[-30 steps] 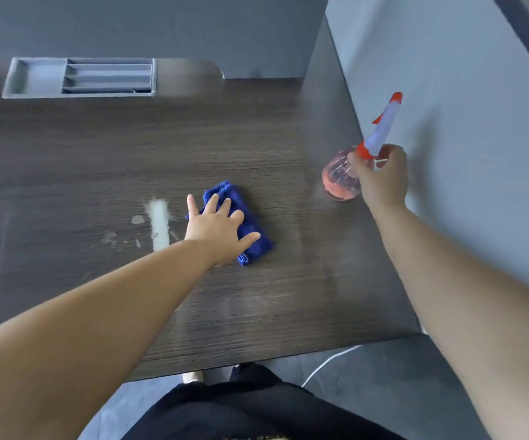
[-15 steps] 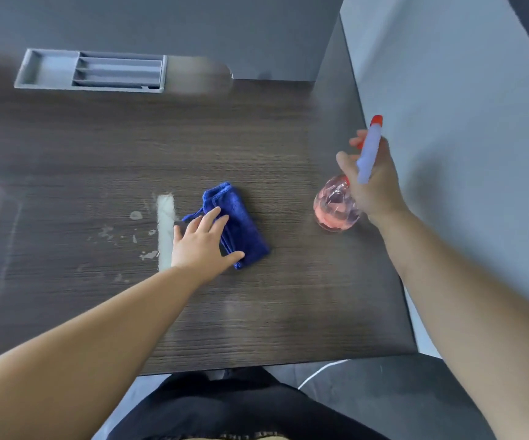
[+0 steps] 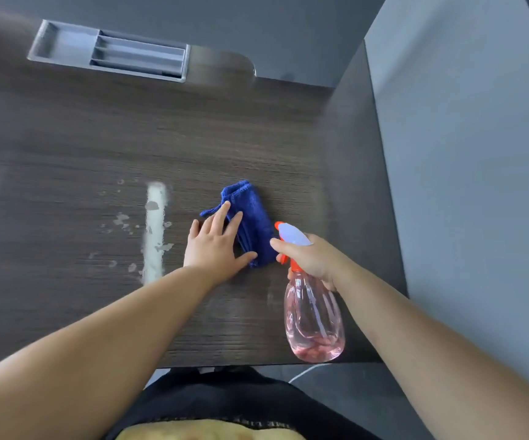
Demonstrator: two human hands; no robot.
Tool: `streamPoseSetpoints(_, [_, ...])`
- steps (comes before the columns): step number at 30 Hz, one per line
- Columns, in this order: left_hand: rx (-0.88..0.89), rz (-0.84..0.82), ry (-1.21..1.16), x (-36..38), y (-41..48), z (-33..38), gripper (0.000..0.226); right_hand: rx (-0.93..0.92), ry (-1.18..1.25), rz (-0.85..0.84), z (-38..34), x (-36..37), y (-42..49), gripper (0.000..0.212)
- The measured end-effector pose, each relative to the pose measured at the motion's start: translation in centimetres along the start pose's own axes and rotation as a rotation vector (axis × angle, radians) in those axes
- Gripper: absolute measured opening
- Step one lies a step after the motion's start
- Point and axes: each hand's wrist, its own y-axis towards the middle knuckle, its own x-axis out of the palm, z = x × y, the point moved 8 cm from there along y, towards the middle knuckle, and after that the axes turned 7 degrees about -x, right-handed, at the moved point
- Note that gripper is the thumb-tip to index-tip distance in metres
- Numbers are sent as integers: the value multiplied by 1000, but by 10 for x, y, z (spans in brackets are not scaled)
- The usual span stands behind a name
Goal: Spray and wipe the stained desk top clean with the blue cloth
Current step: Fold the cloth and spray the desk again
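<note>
While left hand (image 3: pixel 217 246), fingers spread, pins blue cloth (image 3: pixel 250 211), right hand (image 3: pixel 314 258), fingers clamped on spray bottle (image 3: pixel 312 319), points nozzle (image 3: pixel 276 224) toward nine-o'clock stain (image 3: pixel 155 230).

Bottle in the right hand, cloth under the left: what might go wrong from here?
The spray bottle points at the blue cloth and left hand, not the white streak, so spray may miss the stain. Little liquid shows in the bottle, so it may run out. The flecks left of the streak could escape a narrow wipe.
</note>
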Motion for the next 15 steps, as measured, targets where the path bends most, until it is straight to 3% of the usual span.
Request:
streamPoseSetpoints(3, [6, -13, 34, 3, -1, -1, 86, 36, -64, -7, 5, 10, -1, 50])
streamPoseSetpoints(11, [16, -27, 45, 5, -2, -2, 85, 151, -119, -13, 13, 18, 4, 59])
streamPoseSetpoints(15, [11, -49, 48, 5, -1, -1, 85, 104, -102, -13, -2, 12, 1, 44])
